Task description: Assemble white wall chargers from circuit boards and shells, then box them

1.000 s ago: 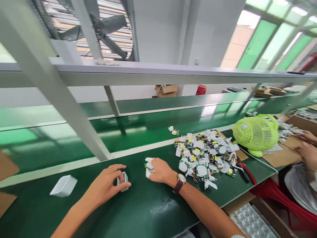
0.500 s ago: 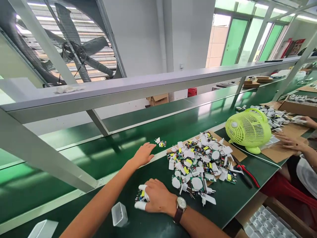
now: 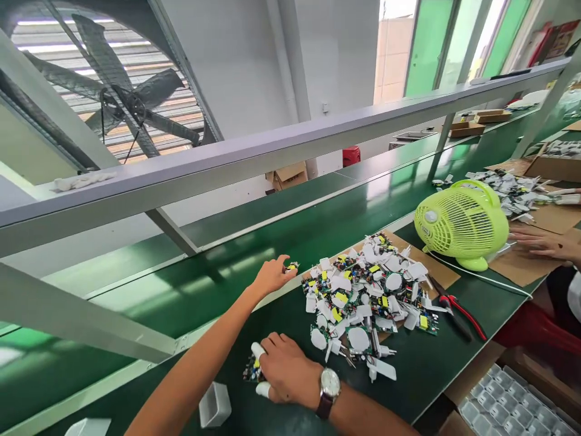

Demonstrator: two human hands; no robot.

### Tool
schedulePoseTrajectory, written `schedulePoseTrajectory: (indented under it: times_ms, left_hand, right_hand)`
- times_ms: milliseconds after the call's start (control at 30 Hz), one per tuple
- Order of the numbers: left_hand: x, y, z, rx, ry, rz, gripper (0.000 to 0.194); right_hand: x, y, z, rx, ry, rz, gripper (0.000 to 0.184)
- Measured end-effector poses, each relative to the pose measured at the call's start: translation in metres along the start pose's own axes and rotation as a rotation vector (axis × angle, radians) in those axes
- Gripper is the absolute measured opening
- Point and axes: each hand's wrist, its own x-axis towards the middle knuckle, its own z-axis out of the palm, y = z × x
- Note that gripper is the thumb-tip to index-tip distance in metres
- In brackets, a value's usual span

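Observation:
At the inner edge of the green bench, my left hand (image 3: 271, 276) is stretched out with its thumb and forefinger closed around a small circuit board (image 3: 293, 266) with a yellow part, mostly hidden by the fingers. My right hand (image 3: 288, 370), with white finger covers on thumb and forefinger and a watch at the wrist, grips a populated circuit board (image 3: 252, 368) by its sides, low over the bench. To the left of that hand stands an open white plastic housing (image 3: 215, 404). A heap of circuit boards with white plug parts (image 3: 363, 297) lies to the right of both hands.
Red-handled pliers (image 3: 463, 315) and a lime-green fan (image 3: 463, 224) with a white cord lie beyond the heap. Another person's hand (image 3: 538, 242) works at the right. A raised shelf (image 3: 272, 148) runs across the back. A box of clear-white housings (image 3: 512, 399) sits below the bench edge.
My left hand has moved forward and right onto the small board, its fingers closing. My right hand stays with its board, turned slightly. The view has shifted a little.

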Motion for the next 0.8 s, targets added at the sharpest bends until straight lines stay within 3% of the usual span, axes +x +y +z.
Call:
schedulePoseTrajectory:
  times_ms: [167,233,367,433,500,633,733,800]
  left_hand:
    - [-0.039,0.026,0.016,-0.19,-0.036,0.014,0.067]
    - [-0.053,0.028,0.013,-0.274,-0.023,0.02,0.064]
    - [-0.104,0.014,-0.02,-0.442,0.095,-0.025,0.061]
    - [-0.144,0.0,-0.034,-0.549,0.178,-0.088,0.058]
    - [-0.188,-0.018,-0.037,-0.615,0.223,-0.17,0.056]
    - [-0.269,-0.055,-0.002,-0.755,0.223,-0.228,0.069]
    - [-0.308,-0.066,0.037,-0.825,0.225,-0.241,0.094]
    - [-0.32,-0.063,0.057,-0.807,0.233,-0.291,0.105]
  right_hand:
    - [-0.008,0.001,-0.007,0.055,-0.031,0.032,0.046]
    - [-0.01,0.003,-0.007,0.073,-0.038,0.043,0.052]
    - [-0.015,0.004,-0.005,0.088,-0.074,0.012,0.046]
    - [-0.016,0.004,-0.004,0.089,-0.081,0.003,0.042]
    - [-0.018,0.004,-0.002,0.088,-0.084,0.002,0.039]
    - [-0.018,0.003,0.003,0.098,-0.068,0.006,0.026]
    - [-0.017,-0.002,0.002,0.208,-0.022,0.053,0.042]
    - [-0.016,-0.006,-0.001,0.381,0.031,0.117,0.055]
